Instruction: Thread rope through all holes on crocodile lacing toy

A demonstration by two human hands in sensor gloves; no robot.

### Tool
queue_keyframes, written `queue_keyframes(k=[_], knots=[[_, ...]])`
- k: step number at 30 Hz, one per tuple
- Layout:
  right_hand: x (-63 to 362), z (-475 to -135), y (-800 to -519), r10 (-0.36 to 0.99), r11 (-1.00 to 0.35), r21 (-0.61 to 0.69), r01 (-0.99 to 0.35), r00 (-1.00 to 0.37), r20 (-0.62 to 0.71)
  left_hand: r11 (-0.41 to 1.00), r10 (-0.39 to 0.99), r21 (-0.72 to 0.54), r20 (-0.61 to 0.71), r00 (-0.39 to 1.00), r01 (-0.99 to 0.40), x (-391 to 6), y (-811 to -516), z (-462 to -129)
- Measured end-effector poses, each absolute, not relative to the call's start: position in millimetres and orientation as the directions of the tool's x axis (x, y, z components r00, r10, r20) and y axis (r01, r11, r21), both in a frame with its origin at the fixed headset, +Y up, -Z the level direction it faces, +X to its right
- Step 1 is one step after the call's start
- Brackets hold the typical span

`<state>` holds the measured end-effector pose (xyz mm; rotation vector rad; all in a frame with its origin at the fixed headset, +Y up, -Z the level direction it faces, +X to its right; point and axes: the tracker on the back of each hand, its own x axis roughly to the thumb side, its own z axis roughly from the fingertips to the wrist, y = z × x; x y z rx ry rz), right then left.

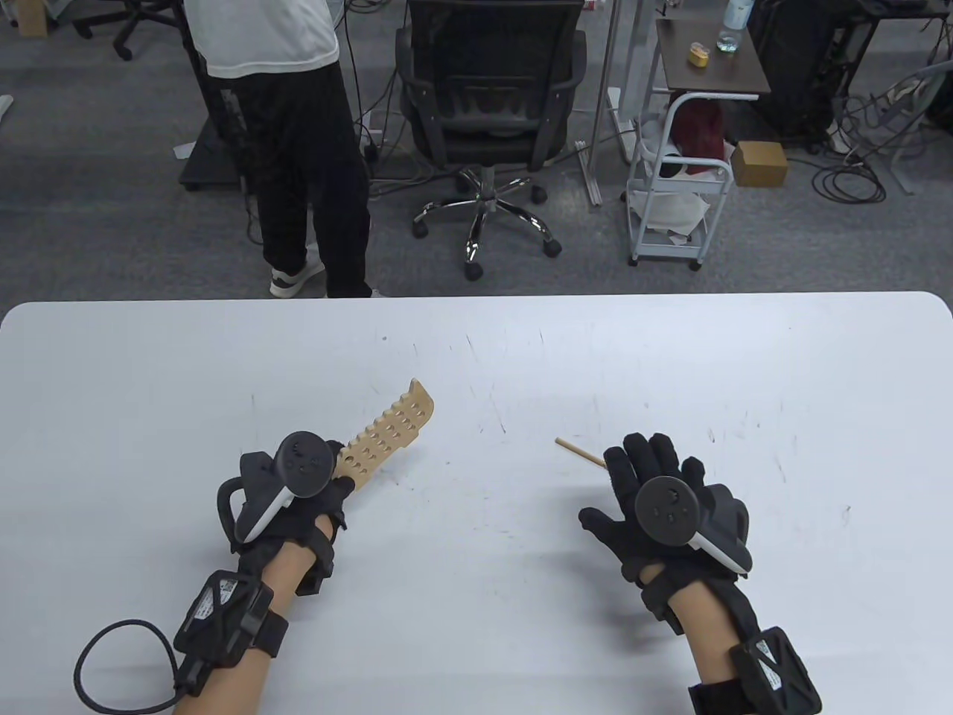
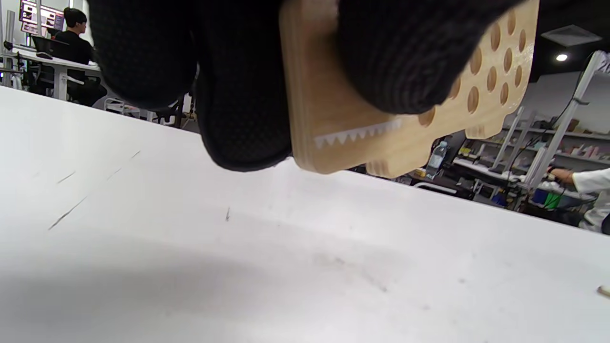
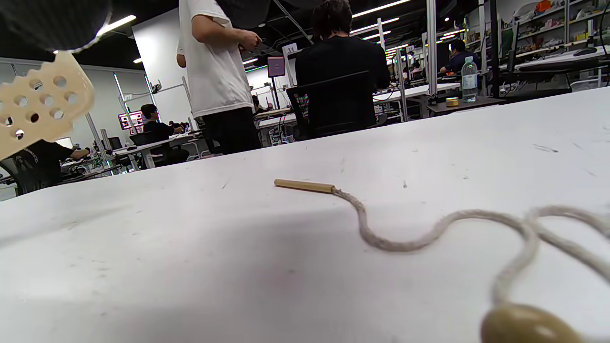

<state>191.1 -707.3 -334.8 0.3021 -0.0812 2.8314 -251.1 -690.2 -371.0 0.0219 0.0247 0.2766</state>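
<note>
Left hand [image 1: 298, 491] grips the crocodile board [image 1: 387, 436] above the surface [image 1: 521, 357]; right hand [image 1: 663, 506] fingers spread wide over the rope [image 3: 429, 233].

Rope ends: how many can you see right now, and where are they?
2. The wooden needle tip lies on the table just beyond the right hand; the bead end sits nearest the right wrist camera. Rope between them lies loose, partly out of frame.

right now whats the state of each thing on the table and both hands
crocodile: held off the table by the left hand, no rope through its holes
rope: lying loose on the table
needle: flat on the table, ungripped
left hand: grips the crocodile
right hand: open above the rope, holding nothing
</note>
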Motion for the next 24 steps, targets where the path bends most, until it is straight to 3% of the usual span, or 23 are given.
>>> queue_keyframes(k=[17,24], knots=[[197.9,-336.5,-705.5,0.306,-0.948,-0.031,-0.318,-0.932,0.195,0.799,0.556,0.171,0.156,0.816,-0.577,-247.5,-650.8,-340.5],[194.7,-337.1,-706.8,0.303,-0.948,-0.036,-0.317,-0.930,0.207,0.599,0.756,0.097,0.258,0.601,-0.795,-243.2,-656.9,-337.4]])
